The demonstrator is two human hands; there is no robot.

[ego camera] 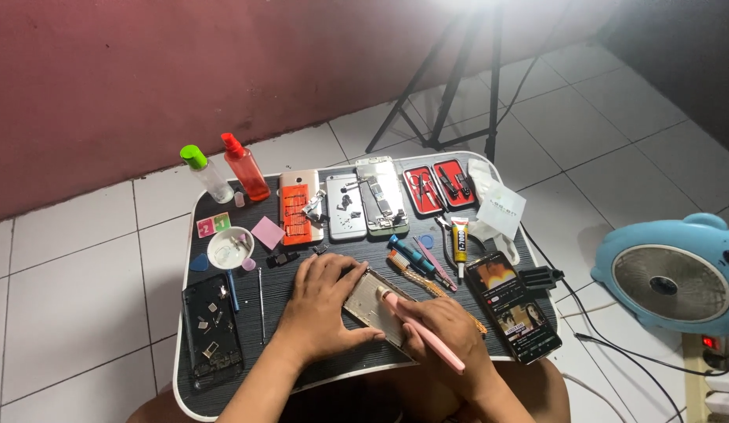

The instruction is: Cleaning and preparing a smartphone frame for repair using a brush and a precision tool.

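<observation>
Dark table (pixel 356 360): right hand (pixel 446 329) gripping pink tool (pixel 423 333)

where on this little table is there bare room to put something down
Bare strip between the dark phone frame and the left hand; only the thin rod lies there. Another along the front edge near the table corner. The back row and right side are crowded.

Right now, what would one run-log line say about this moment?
left hand: steadies opened phone shell | right hand: holds pink tool, tip on shell | surface: small dark table | nearby: lit phone
</observation>
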